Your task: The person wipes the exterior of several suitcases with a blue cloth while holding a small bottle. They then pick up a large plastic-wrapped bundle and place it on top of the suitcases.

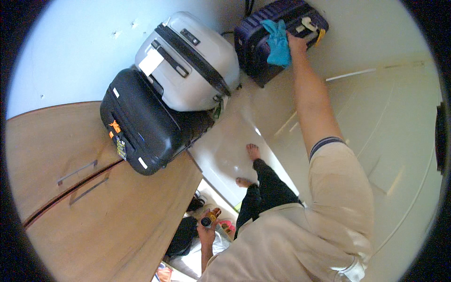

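Observation:
My right arm is stretched far forward, and my right hand [297,44] holds a bright blue cloth [279,47] against a dark purple hard-shell suitcase [251,49]. The hand's fingertips are partly hidden at the cloth and the case. A pale tag and a yellow strap [321,35] hang by the suitcase's handle, just beyond the hand. Low in the view, close to my body, my left hand [206,233] is wrapped round a small amber-orange bottle [212,216] with a dark end.
Left of the purple case, a silver suitcase [199,70] leans against a black suitcase [150,122] with an orange ribbon. Wooden cabinet doors [108,207] with metal handles fill the left side. A black bag [183,237] lies beyond the cabinet edge. A pale wall [399,117] stands on the right.

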{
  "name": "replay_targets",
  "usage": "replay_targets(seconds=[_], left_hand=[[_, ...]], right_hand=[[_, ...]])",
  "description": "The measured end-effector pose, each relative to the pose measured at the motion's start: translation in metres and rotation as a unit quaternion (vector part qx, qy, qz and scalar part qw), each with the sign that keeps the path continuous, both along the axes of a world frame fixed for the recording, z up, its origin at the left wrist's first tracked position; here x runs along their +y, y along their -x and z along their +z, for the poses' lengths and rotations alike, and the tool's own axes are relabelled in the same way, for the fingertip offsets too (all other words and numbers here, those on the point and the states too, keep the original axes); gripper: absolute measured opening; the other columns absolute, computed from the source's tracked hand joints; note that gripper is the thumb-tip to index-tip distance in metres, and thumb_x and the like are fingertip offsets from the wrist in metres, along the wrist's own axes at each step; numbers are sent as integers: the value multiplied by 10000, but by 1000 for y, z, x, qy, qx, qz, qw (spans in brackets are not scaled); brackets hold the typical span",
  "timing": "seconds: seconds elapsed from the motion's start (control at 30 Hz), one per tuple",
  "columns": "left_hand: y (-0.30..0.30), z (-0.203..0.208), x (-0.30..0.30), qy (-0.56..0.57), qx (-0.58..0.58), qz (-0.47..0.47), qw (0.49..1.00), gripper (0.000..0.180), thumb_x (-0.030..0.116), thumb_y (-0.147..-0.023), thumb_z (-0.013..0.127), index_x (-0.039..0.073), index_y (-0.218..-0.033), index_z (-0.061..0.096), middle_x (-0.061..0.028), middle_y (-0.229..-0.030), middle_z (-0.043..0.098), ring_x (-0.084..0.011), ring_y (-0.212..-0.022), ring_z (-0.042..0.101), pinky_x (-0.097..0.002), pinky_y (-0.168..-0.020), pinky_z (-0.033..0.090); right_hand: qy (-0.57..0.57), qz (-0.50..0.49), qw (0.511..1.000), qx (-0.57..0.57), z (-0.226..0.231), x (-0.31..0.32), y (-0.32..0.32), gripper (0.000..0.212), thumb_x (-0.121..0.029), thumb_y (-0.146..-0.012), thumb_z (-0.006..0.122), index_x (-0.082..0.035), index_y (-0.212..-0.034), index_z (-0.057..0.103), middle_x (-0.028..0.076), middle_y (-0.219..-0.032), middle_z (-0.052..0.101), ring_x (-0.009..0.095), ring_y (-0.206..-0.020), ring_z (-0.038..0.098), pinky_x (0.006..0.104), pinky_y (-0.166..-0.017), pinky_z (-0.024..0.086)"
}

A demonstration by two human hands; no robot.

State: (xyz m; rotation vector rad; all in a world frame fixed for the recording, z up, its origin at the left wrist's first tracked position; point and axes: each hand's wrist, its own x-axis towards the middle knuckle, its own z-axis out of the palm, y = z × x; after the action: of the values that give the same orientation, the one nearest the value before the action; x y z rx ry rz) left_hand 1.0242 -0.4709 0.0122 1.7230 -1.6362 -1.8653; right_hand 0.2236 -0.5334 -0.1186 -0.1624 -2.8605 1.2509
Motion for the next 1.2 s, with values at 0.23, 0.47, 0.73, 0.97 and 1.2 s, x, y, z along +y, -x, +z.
replay_targets(seconds=[0.23,0.47,0.73,0.97,1.2], left_hand=[[-32,13,19,11,66,23,997,514,105,-821,754,-46,-1271,555,-149,-1220,627,-220,-1138,584,-359,-1013,428],[-11,26,21,135,82,-80,984,495,121,-826,749,-19,-1264,564,-125,-1194,646,-215,-1132,591,-350,-1010,429],[-12,4,34,158,130,-168,965,445,208,-812,777,59,-1199,616,-104,-1137,685,-190,-1069,633,-340,-955,466],[4,13,83,196,130,-268,934,532,213,-755,799,72,-1229,601,-120,-1124,681,-251,-1052,647,-356,-950,474],[156,68,233,215,302,-482,794,558,325,-803,737,42,-1250,562,-166,-1212,592,-316,-1153,566,-401,-1007,427]], right_hand=[[244,-312,918,-35,-41,48,-123,676,-395,-838,673,100,-1269,510,288,-1259,575,406,-1144,570,450,-996,435],[196,-50,935,-290,-154,147,-400,419,-344,-893,529,31,-1017,670,189,-1016,685,302,-895,646,448,-846,496],[461,35,686,-563,-27,311,-544,440,-323,-939,566,55,-1160,614,170,-1016,673,257,-882,645,408,-853,511],[204,199,925,-250,164,433,-518,482,-277,-866,698,-45,-1273,585,113,-1062,664,197,-973,624,310,-871,489],[-101,505,856,-35,254,527,-517,759,-334,-711,798,-117,-1376,501,204,-1266,583,360,-1078,610,422,-915,491]])
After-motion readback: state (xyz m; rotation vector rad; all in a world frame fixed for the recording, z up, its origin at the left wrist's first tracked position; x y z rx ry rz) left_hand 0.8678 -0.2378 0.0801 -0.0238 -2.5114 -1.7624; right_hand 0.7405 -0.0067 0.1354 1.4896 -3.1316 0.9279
